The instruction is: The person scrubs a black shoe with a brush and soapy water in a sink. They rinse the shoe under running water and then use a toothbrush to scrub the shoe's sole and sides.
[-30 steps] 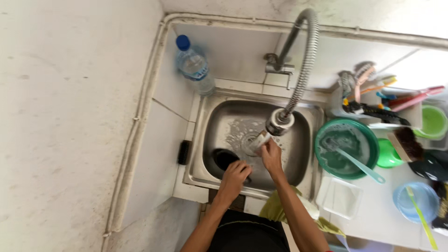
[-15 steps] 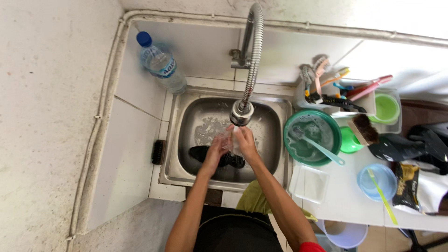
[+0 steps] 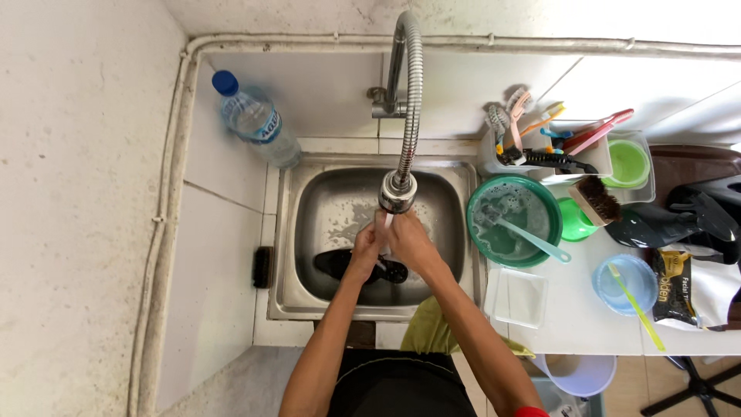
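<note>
Left hand: the left hand (image 3: 364, 249) is reaching up beneath the faucet head (image 3: 397, 193), fingers curling against the right hand; whether it is gripping anything cannot be told.
Right hand: the right hand (image 3: 409, 241) is pressing against the left one directly under the faucet head, fingers bending inward; a small pale piece is showing between the two hands, too small to identify.
Faucet: the flexible metal faucet hose (image 3: 409, 93) is arching from the back wall down over the sink (image 3: 309, 232), its head hanging just above the joined hands.
Sink contents: a black shoe (image 3: 340, 264) is lying on the sink floor, partly hidden behind the hands and sitting just below them.
Sink surface: foam patches are clinging to the steel basin near the hands.
Left ledge: a clear water bottle (image 3: 255, 123) with a blue cap is leaning at the back left corner; a small black brush (image 3: 262, 266) is resting on the left sink edge.
Right counter: a green basin (image 3: 515, 220) of soapy water is holding a light blue toothbrush (image 3: 536, 241), standing just beside the sink.
Further right: a clear square lid (image 3: 519, 297), a blue bowl (image 3: 637, 282), a wooden scrub brush (image 3: 598, 199) and a white caddy (image 3: 540, 154) of brushes are sitting on the white counter.
</note>
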